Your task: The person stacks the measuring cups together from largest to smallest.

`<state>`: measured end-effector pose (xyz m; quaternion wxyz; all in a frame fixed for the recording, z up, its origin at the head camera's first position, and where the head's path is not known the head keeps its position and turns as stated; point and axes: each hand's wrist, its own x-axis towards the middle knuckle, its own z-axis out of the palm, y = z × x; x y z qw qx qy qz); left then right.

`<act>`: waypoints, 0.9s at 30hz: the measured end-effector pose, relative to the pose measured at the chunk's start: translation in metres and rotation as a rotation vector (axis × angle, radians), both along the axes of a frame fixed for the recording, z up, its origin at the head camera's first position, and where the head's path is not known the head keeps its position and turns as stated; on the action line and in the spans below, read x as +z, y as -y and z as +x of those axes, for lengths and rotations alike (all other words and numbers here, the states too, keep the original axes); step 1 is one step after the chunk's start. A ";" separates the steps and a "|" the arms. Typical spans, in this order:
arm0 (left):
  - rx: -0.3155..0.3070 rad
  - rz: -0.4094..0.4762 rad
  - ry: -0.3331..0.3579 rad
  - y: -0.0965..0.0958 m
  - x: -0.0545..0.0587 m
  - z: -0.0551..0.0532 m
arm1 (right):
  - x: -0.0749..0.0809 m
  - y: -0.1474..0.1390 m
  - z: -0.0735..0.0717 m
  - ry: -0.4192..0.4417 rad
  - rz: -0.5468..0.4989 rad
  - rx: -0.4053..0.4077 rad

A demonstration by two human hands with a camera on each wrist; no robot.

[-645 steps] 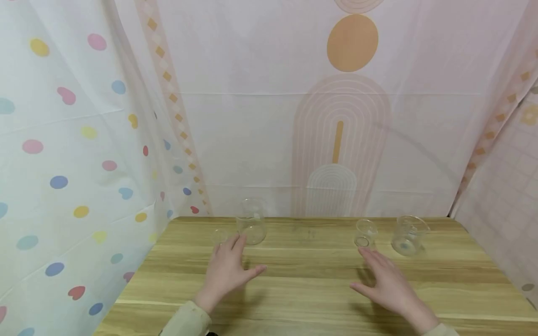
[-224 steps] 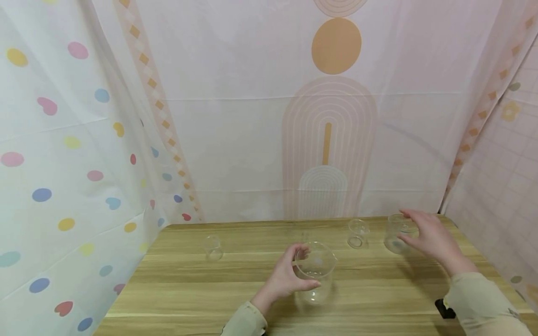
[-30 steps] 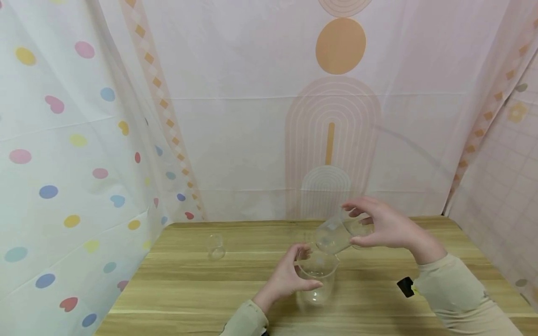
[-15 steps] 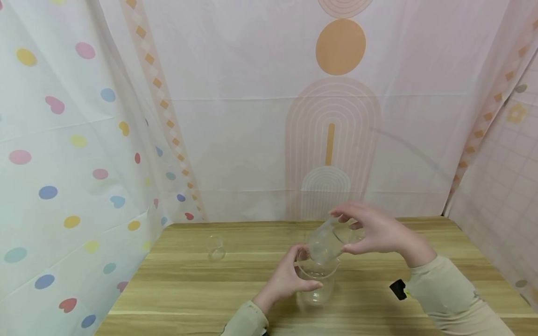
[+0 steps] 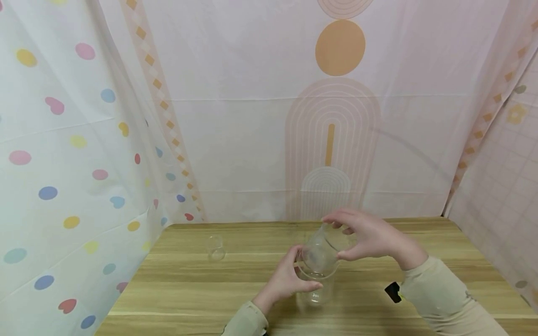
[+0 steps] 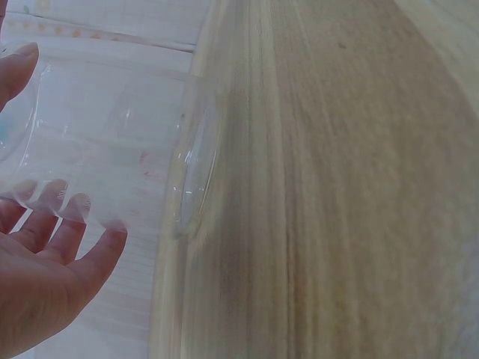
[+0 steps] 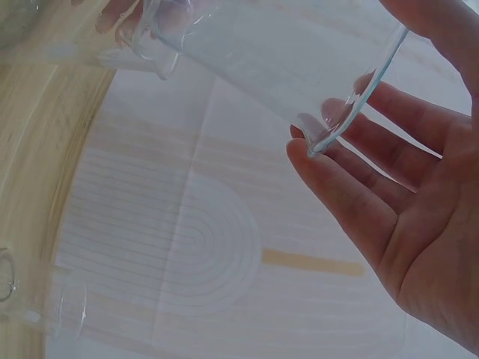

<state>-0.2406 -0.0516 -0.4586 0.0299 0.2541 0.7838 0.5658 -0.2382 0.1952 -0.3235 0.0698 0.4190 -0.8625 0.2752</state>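
Note:
My left hand [image 5: 287, 276] grips a large clear glass beaker [image 5: 315, 297], thumb on the near side and fingers round the far side. This beaker is upright, its base [image 6: 196, 168] at the tabletop in the left wrist view. With thumb and fingertips at the rim, my right hand [image 5: 370, 235] holds a smaller clear beaker [image 5: 318, 253]. The smaller beaker is tilted, its base end down inside the large beaker's mouth. The right wrist view shows the fingertips [image 7: 299, 146] at its spout. Whether the two glass walls touch, I cannot tell.
A small clear glass cup [image 5: 216, 249] stands on the wooden table [image 5: 176, 289] at the left. Another small glass [image 7: 69, 303] shows in the right wrist view, mostly hidden behind my right hand in the head view. A black piece [image 5: 393, 292] hangs by the right sleeve.
My right hand took the smaller beaker from the back right, brought it left, then lowered it base first into the large beaker's mouth. My left hand keeps its grip and has barely moved.

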 end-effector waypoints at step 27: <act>-0.009 -0.020 -0.011 0.000 -0.001 -0.002 | -0.006 0.012 -0.001 -0.072 0.142 -0.035</act>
